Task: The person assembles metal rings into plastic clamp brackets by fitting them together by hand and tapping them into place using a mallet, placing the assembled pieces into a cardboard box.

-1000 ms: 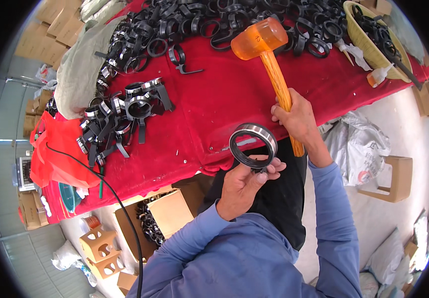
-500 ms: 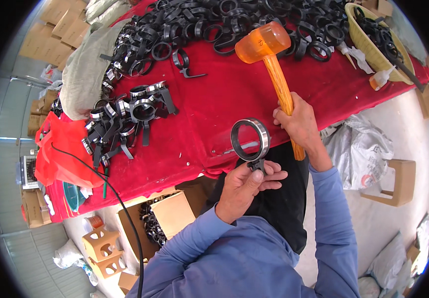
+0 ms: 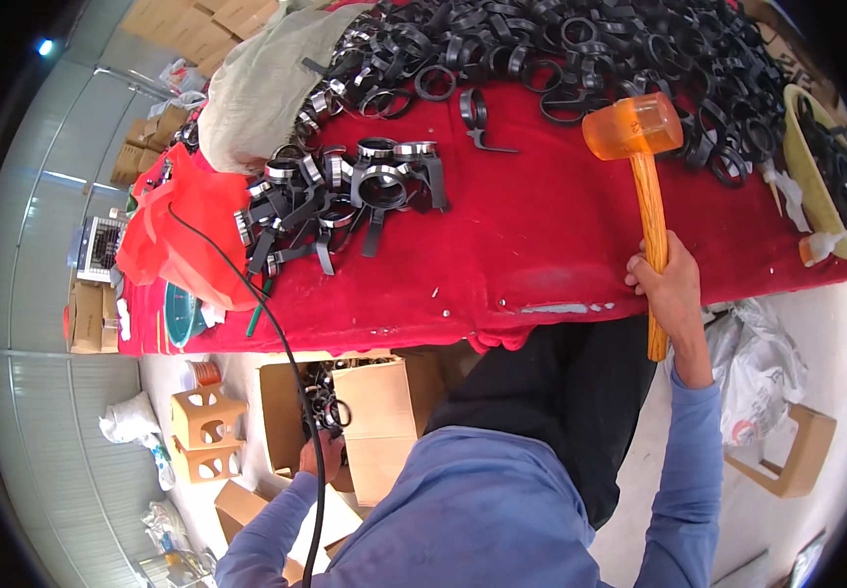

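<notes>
My right hand (image 3: 673, 289) is closed around the wooden handle of a mallet (image 3: 632, 127) with a translucent orange head, held upright over the table's front edge. Low on the left, my left hand (image 3: 323, 455) reaches into an open cardboard box (image 3: 376, 402) below the table. Black rings with silver bands (image 3: 325, 392) lie in that box, one of them just above the hand. The cable and the box hide the left fingers, so their grip does not show. A cluster of silver-banded black rings with tabs (image 3: 381, 186) rests on the red-covered table (image 3: 394, 284).
A large heap of black rings (image 3: 502, 44) covers the table's far side, with a yellow basket (image 3: 816, 196) at its right. A red bag (image 3: 183, 235) lies at the left edge. A black cable (image 3: 291, 363) hangs across my left side. Cardboard pieces (image 3: 203, 416) stand on the floor.
My left hand has gone from in front of me, where it held up a silver-banded ring, down into the box at the left. The mallet stays in my right hand. The view has shifted.
</notes>
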